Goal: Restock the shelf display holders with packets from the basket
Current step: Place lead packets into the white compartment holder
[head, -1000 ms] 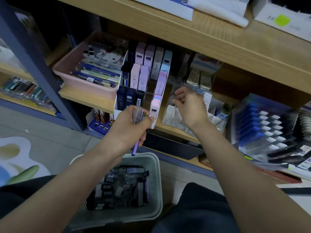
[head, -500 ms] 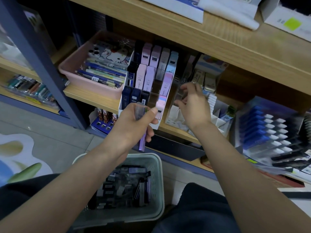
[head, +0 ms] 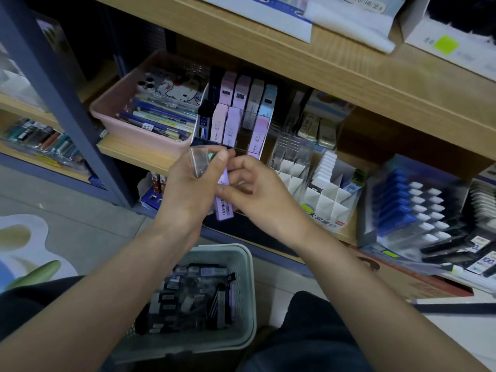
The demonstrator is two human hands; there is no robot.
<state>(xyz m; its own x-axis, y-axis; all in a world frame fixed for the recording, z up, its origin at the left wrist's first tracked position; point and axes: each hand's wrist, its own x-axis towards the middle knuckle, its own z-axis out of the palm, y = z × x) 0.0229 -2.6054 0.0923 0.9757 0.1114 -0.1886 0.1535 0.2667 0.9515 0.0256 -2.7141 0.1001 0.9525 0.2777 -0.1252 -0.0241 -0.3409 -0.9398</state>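
Above basket [head: 222, 249] | left hand [head: 188, 189] grips purple packet [head: 224, 208] | right hand [head: 257, 191] pinches its middle

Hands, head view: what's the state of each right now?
Left hand: closed, gripping the packet.
Right hand: closed, pinching the same packet.

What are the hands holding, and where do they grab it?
A purple packet: the left hand grips its top, the right hand pinches its middle.
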